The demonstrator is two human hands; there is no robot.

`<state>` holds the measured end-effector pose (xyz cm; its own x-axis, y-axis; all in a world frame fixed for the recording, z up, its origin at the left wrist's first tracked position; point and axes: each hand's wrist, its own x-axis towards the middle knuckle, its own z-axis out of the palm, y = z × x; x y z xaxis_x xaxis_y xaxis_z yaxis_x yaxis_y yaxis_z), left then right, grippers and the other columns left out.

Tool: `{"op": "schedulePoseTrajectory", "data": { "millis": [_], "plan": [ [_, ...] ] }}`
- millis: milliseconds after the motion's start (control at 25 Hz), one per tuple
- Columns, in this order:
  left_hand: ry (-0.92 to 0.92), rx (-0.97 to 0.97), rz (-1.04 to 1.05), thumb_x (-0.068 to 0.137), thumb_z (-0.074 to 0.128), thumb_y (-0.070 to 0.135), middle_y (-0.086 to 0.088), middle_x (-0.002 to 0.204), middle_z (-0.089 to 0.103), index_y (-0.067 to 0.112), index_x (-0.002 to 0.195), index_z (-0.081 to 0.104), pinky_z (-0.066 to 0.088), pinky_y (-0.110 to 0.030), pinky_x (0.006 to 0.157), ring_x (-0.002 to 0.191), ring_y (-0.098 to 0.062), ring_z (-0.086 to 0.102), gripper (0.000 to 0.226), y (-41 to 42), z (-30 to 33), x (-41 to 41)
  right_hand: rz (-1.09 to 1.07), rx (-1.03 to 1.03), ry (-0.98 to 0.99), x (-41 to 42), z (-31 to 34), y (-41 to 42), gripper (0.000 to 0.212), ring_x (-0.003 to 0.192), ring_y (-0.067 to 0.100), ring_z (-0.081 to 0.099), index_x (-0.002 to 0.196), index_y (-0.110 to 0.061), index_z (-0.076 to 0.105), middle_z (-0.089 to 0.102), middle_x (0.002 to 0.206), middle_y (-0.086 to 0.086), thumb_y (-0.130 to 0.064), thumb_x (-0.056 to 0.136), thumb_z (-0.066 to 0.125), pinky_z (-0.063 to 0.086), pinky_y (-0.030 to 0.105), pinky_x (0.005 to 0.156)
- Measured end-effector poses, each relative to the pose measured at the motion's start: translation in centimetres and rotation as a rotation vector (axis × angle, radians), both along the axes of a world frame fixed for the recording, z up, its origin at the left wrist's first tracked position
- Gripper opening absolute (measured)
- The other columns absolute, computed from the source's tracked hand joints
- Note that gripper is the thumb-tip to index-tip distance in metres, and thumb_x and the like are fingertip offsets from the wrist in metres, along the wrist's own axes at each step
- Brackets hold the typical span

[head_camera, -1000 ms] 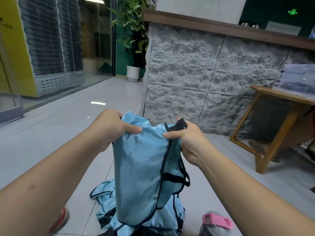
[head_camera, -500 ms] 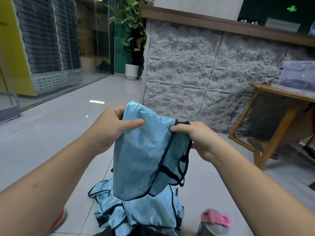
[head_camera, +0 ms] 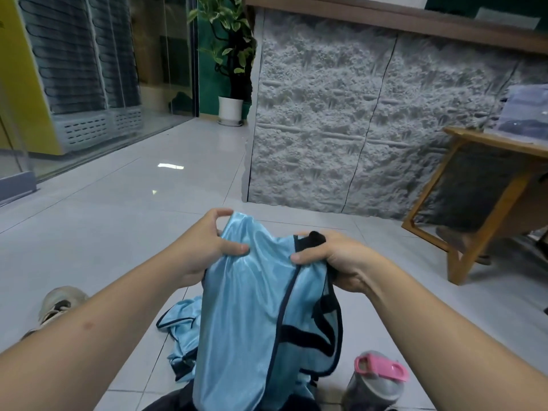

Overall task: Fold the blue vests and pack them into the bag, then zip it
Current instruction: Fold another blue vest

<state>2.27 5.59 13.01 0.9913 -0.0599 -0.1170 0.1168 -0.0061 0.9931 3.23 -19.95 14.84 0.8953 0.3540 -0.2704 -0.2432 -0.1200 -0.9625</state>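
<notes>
**Both hands hold one blue vest up by its top edge**

While the vest (head_camera: 252,315) hangs in the air, the left hand (head_camera: 207,244) pinches its top left corner, thumb in front and fingers curled behind the cloth. Level with that grip and just to its right, the right hand (head_camera: 332,256) is clamped round the bunched top right edge, where black trim and a black strap show. Below both grips the pale blue fabric drops straight down. Under it, more blue vests (head_camera: 181,330) lie crumpled on the tiled floor (head_camera: 118,232). Lower right of the right grip stands a dark bottle (head_camera: 375,381) with a pink lid. Far left of the left grip, a shoe (head_camera: 59,304) shows.
</notes>
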Motion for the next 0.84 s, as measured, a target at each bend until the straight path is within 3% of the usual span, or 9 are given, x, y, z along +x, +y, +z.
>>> {"op": "schedulePoseTrajectory", "data": {
  "millis": [120, 200, 320, 400, 520, 600, 680, 760, 840],
  "plan": [
    [0.044, 0.129, -0.071, 0.088, 0.075, -0.006, -0.021, 0.103, 0.078, 0.002, 0.111, 0.072, 0.061, -0.055, 0.087, 0.092, -0.038, 0.077, 0.025, 0.1, -0.9, 0.1, -0.033, -0.230, -0.075, 0.6, -0.9, 0.2, 0.019, 0.085, 0.036, 0.072, 0.095, 0.007, 0.074, 0.075, 0.092, 0.021, 0.009, 0.076, 0.076, 0.058, 0.053, 0.095],
    [0.014, 0.172, -0.033, 0.090, 0.073, -0.002, -0.017, 0.100, 0.079, 0.003, 0.105, 0.076, 0.060, -0.054, 0.091, 0.095, -0.038, 0.076, 0.015, 0.5, -1.2, 0.3, -0.063, -0.237, -0.144, 0.9, -1.2, 0.3, 0.016, 0.083, 0.033, 0.070, 0.095, 0.006, 0.072, 0.073, 0.088, 0.018, 0.005, 0.079, 0.075, 0.056, 0.049, 0.088],
    [-0.115, 0.244, -0.004, 0.097, 0.069, 0.009, -0.005, 0.098, 0.081, 0.016, 0.108, 0.074, 0.062, -0.042, 0.065, 0.091, -0.030, 0.077, 0.014, 0.8, -1.0, 0.3, -0.118, -0.151, -0.212, 1.0, -1.3, 0.3, 0.013, 0.084, 0.031, 0.069, 0.100, 0.004, 0.071, 0.072, 0.091, 0.017, 0.002, 0.087, 0.070, 0.051, 0.042, 0.080],
    [-0.162, 0.259, -0.022, 0.102, 0.064, 0.017, 0.002, 0.099, 0.080, 0.024, 0.113, 0.071, 0.061, -0.038, 0.065, 0.090, -0.023, 0.078, 0.015, 0.6, -0.6, 0.1, -0.185, -0.080, -0.220, 0.8, -0.8, 0.3, 0.016, 0.084, 0.032, 0.071, 0.105, 0.004, 0.071, 0.075, 0.095, 0.019, 0.002, 0.090, 0.069, 0.054, 0.043, 0.081],
    [-0.130, 0.104, -0.032, 0.104, 0.060, 0.019, -0.006, 0.102, 0.080, 0.017, 0.117, 0.070, 0.064, -0.046, 0.076, 0.089, -0.027, 0.078, 0.016, -0.1, 0.1, -0.1, -0.285, 0.065, -0.124, 0.6, -0.3, 0.3, 0.022, 0.088, 0.036, 0.075, 0.111, 0.003, 0.072, 0.077, 0.105, 0.023, 0.001, 0.089, 0.071, 0.059, 0.049, 0.089],
    [0.009, -0.103, -0.050, 0.101, 0.063, 0.026, -0.013, 0.106, 0.079, 0.008, 0.117, 0.071, 0.064, -0.044, 0.079, 0.089, -0.028, 0.077, 0.024, -0.2, 0.0, -0.6, -0.312, 0.147, -0.024, 0.6, -0.3, 0.2, 0.030, 0.100, 0.042, 0.075, 0.117, 0.005, 0.071, 0.075, 0.112, 0.026, 0.000, 0.088, 0.072, 0.057, 0.053, 0.098],
    [0.194, -0.376, -0.091, 0.087, 0.073, 0.049, -0.013, 0.105, 0.075, 0.004, 0.112, 0.073, 0.061, -0.040, 0.084, 0.092, -0.028, 0.074, 0.052, 0.2, -0.9, -1.3, -0.323, 0.224, 0.079, 0.7, -0.6, 0.3, 0.035, 0.108, 0.044, 0.072, 0.122, 0.007, 0.069, 0.073, 0.118, 0.028, -0.003, 0.088, 0.070, 0.055, 0.057, 0.099],
    [0.276, -0.524, -0.183, 0.070, 0.082, 0.062, -0.017, 0.116, 0.071, 0.001, 0.120, 0.072, 0.051, -0.046, 0.103, 0.108, -0.035, 0.067, 0.080, 0.7, -2.5, -2.0, -0.353, 0.246, 0.155, 0.7, -1.1, 0.4, 0.035, 0.109, 0.043, 0.073, 0.123, 0.009, 0.068, 0.073, 0.118, 0.028, -0.004, 0.091, 0.067, 0.058, 0.055, 0.096],
    [0.276, -0.481, -0.293, 0.059, 0.096, 0.038, -0.020, 0.124, 0.071, 0.002, 0.128, 0.071, 0.054, -0.050, 0.101, 0.111, -0.037, 0.069, 0.082, 0.7, -3.5, -2.7, -0.376, 0.242, 0.212, 0.5, -1.5, 0.7, 0.033, 0.105, 0.042, 0.074, 0.124, 0.010, 0.067, 0.074, 0.115, 0.028, -0.003, 0.095, 0.063, 0.062, 0.052, 0.088]
  ]
}}
